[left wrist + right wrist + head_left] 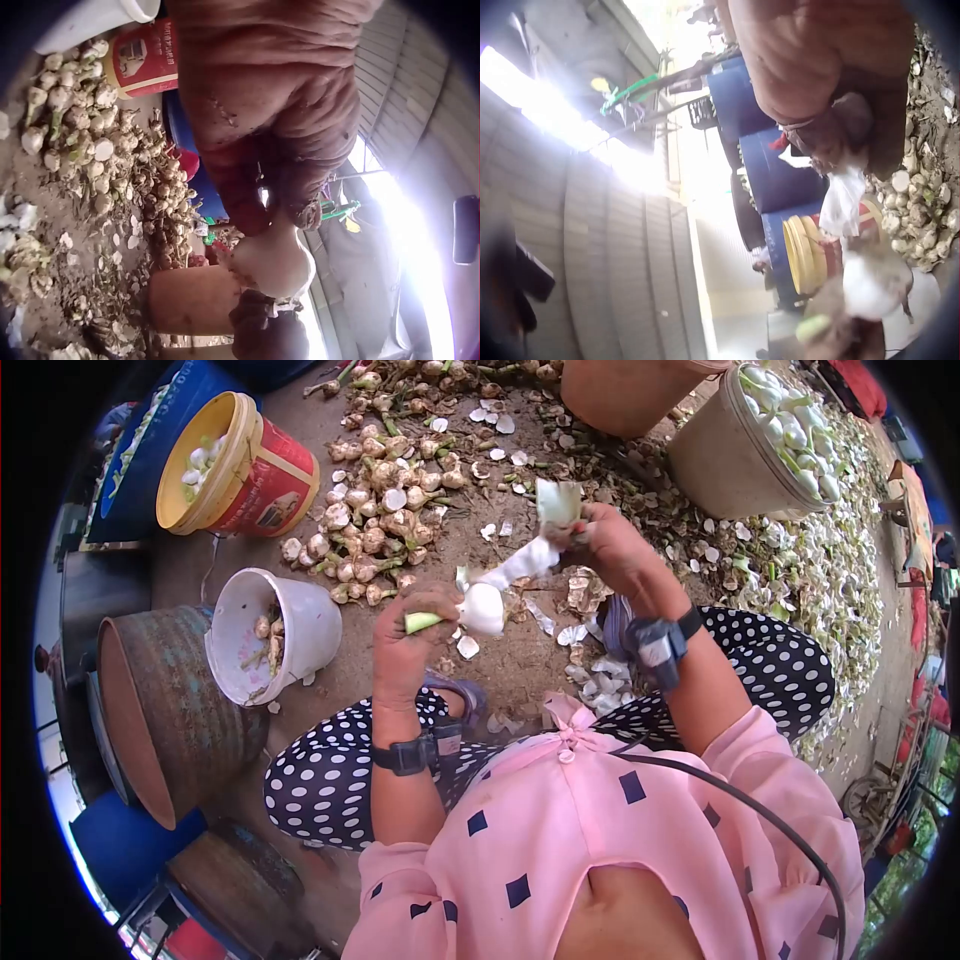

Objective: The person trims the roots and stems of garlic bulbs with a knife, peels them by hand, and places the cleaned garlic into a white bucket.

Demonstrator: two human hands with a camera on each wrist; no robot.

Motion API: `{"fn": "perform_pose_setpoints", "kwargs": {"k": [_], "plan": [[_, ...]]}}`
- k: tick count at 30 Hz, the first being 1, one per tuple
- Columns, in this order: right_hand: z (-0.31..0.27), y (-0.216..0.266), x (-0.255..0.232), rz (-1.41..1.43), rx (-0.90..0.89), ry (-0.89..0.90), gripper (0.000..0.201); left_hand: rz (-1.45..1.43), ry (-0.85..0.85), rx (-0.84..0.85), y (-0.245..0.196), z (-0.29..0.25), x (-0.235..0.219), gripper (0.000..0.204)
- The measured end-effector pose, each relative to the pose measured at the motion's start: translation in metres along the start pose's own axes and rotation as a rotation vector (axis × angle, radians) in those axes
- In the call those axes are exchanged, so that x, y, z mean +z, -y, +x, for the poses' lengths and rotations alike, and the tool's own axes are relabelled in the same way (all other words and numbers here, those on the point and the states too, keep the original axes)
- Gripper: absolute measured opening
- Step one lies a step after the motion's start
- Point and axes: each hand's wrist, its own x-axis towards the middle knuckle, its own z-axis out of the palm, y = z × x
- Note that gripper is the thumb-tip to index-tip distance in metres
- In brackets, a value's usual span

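Note:
My left hand (408,640) grips a garlic bulb (482,608) by its cut green stem (422,622), and the smooth white bulb faces right. To its upper right, my right hand (618,550) pinches garlic skin between thumb and fingers. A white strip of skin (528,563) stretches from that hand down to the bulb, and a wider pale green piece (558,505) stands above the fingers. In the left wrist view the bulb (276,259) hangs below the fingertips. The right wrist view shows the loose skin (843,201) between my right fingers and the blurred bulb (871,286).
Unpeeled garlic (375,540) lies heaped ahead. A white bucket (318,628) holding a few bulbs and a yellow-red bucket (285,480) stand left. At upper right, a bucket (710,465) brims with white bulbs beside an orange-brown one (620,395). Skins (800,590) litter the ground.

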Motion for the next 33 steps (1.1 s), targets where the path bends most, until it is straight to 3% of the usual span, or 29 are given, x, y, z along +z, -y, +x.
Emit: {"fn": "perform_pose_setpoints", "kwargs": {"k": [2, 4, 5, 6, 8, 9, 11, 12, 14, 15, 16, 18, 20, 22, 23, 24, 25, 26, 27, 28, 29, 30, 31, 33], "plan": [[0.011, -0.016, -0.022, -0.180, 0.106, 0.023, 0.015, -0.423, 0.017, 0.026, 0.003, -0.001, -0.002, 0.016], [0.024, -0.035, -0.034, -1.292, 0.065, 0.047, 0.027, -0.482, 0.012, -0.043, 0.003, -0.001, -0.003, 0.015], [0.020, -0.040, -0.033, -1.626, 0.130, -0.091, 0.043, -0.575, -0.002, -0.037, 0.009, -0.002, -0.004, 0.015], [0.017, -0.044, -0.033, -1.627, 0.129, -0.093, 0.043, -0.667, -0.020, -0.027, 0.014, -0.001, -0.004, 0.014], [0.011, -0.050, -0.027, -1.382, -0.162, -0.004, 0.061, -0.754, -0.070, -0.075, 0.021, 0.003, -0.007, 0.016], [0.013, -0.049, -0.025, -1.035, -0.306, 0.178, 0.070, -0.841, -0.111, -0.128, 0.024, 0.001, -0.007, 0.017], [-0.004, -0.011, 0.014, -0.455, -0.173, 0.352, 0.066, -0.980, -0.107, -0.183, 0.031, 0.003, -0.004, 0.020], [-0.007, -0.005, 0.025, -0.450, -0.176, 0.342, 0.066, -1.120, -0.103, -0.244, 0.034, 0.003, -0.001, 0.023], [-0.005, 0.003, 0.041, -0.576, -0.237, 0.508, 0.055, -1.239, -0.064, -0.245, 0.040, 0.004, 0.006, 0.024], [0.007, -0.021, 0.038, -0.673, -0.297, 0.467, 0.040, -1.248, -0.192, -0.300, 0.051, 0.003, 0.006, 0.027], [0.006, -0.021, 0.039, -0.672, -0.298, 0.469, 0.040, -1.251, -0.325, -0.354, 0.053, 0.003, 0.006, 0.030], [0.002, -0.020, 0.036, -0.442, 0.058, 0.528, 0.034, -1.173, -0.419, -0.351, 0.056, 0.006, 0.003, 0.028], [0.004, -0.028, 0.031, -0.441, 0.063, 0.622, 0.046, -1.172, -0.563, -0.411, 0.064, 0.008, -0.008, 0.023], [0.002, -0.031, 0.031, -1.510, -0.009, 0.526, 0.050, -1.163, -0.544, -0.443, 0.067, 0.010, -0.011, 0.020], [0.008, -0.040, 0.024, -1.425, -0.099, 0.330, 0.062, -0.989, -0.492, -0.370, 0.066, 0.010, -0.009, 0.018], [0.016, -0.044, 0.022, -1.434, -0.103, 0.328, 0.062, -0.818, -0.444, -0.288, 0.066, 0.011, -0.006, 0.017], [0.026, -0.047, 0.025, -0.956, -0.220, 0.356, 0.063, -0.647, -0.432, -0.331, 0.050, 0.016, 0.005, 0.015], [0.032, -0.050, 0.029, -0.469, -0.311, 0.370, 0.064, -0.590, -0.262, -0.332, 0.041, 0.019, 0.011, 0.028], [0.030, -0.034, 0.039, -0.325, -0.096, 0.392, 0.065, -0.638, -0.224, -0.277, 0.027, 0.021, 0.025, 0.037], [0.037, -0.021, 0.039, -0.203, -0.008, 0.379, 0.059, -0.686, -0.188, -0.214, 0.018, 0.026, 0.033, 0.047], [0.048, -0.006, 0.031, -0.176, -0.042, 0.317, 0.054, -0.757, -0.161, -0.211, 0.019, 0.030, 0.030, 0.062], [0.063, 0.013, 0.023, -0.089, -0.052, 0.228, 0.050, -0.761, -0.170, -0.213, 0.024, 0.032, 0.026, 0.062], [0.077, 0.043, 0.007, 0.035, -0.238, 0.160, 0.052, -0.719, -0.237, -0.242, 0.032, 0.033, 0.020, 0.061], [0.111, 0.089, -0.025, 0.868, -0.295, 0.549, 0.047, -0.729, -0.350, -0.310, 0.055, 0.033, 0.007, 0.056]]}}
